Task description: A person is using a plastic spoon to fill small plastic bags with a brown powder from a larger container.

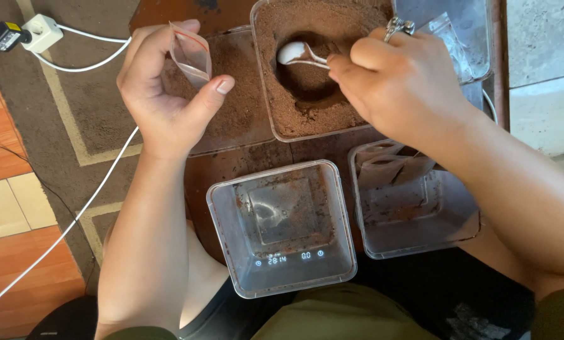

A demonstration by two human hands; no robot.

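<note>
While the left hand (pixel 168 94) pinches a small clear bag (pixel 190 53) between thumb and fingers, holding it up just left of the powder tub (pixel 323 69), the right hand (pixel 398 85) grips a spoon (pixel 297 55) whose white bowl lies in a hollow dug in the tub's brown powder (pixel 294 113). Below the tub, an empty clear box (pixel 282 226) sits on a scale with a lit display. Right of that box, another clear box (pixel 414 208) holds a few small bags. Far left of the tub, a white cable (pixel 74 214) crosses the rug.
</note>
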